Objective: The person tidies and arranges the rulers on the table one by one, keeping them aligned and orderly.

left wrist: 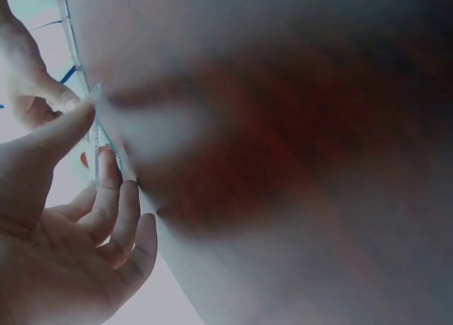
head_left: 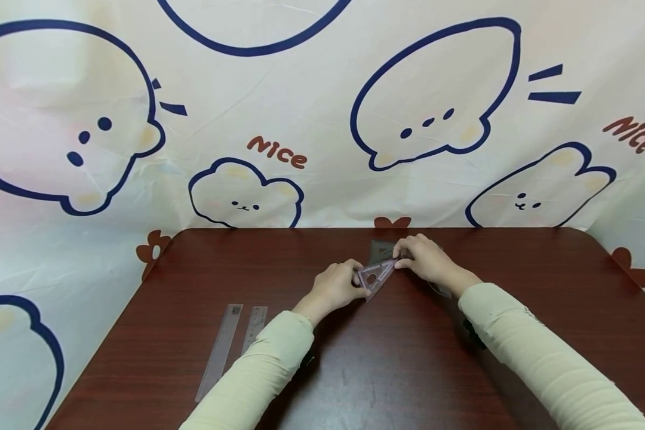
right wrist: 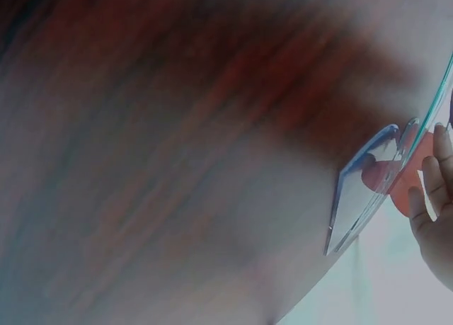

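Observation:
A clear, purple-tinted triangular set square with a round hole is held up between both hands, tilted above the table. My left hand pinches its left end between thumb and fingers; in the left wrist view the same hand shows the thin plate edge-on. At the upper right corner, my right hand pinches it with thumb and fingertips. Just behind lies a second clear, greyish set square, partly hidden by the right hand. Under the right wrist, a clear piece with a curved edge peeks out.
Two clear straight rulers lie side by side at the left of the dark red wooden table: a longer ruler and a ruler partly covered by the left sleeve. A white cloth with cartoon drawings hangs behind the table.

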Motion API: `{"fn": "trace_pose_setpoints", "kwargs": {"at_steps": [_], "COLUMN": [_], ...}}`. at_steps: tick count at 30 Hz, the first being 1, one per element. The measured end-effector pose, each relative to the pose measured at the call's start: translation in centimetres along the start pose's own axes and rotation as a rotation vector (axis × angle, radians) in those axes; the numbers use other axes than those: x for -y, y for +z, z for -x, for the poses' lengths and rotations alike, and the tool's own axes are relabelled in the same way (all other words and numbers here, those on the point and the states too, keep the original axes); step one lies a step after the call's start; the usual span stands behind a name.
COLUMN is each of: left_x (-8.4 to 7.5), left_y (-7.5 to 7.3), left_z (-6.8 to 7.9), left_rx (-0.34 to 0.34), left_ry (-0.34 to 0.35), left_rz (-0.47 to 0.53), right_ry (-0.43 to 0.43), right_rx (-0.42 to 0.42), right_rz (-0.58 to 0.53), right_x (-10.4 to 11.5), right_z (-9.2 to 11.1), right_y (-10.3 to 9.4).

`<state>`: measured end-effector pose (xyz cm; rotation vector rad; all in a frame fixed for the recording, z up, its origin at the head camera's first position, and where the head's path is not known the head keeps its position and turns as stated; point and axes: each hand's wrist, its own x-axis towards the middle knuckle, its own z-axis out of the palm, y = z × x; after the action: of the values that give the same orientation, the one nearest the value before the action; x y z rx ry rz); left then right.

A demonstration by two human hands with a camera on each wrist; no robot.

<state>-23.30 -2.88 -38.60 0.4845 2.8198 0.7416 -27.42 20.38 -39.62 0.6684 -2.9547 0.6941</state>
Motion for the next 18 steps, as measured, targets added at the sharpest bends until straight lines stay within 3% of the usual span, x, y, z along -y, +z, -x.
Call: {"fn": "trace_pose_setpoints", "kwargs": {"at_steps": [10, 18], "left_x": [0.2, 0.3], "left_y": [-0.2, -0.5], "left_z": [0.2, 1.1], "left_rx": [-0.056, -0.066], "left_ry": [-0.02, 0.007], "left_rz": [0.096, 0.127], "right_ry": [-0.029, -0.056], "right_rx": [-0.035, -0.069], "right_rz": [-0.015, -0.037], "right_x": [0.2, 0.6], "right_z": [0.2, 0.9], "right_y": [-0.3, -0.5]}}
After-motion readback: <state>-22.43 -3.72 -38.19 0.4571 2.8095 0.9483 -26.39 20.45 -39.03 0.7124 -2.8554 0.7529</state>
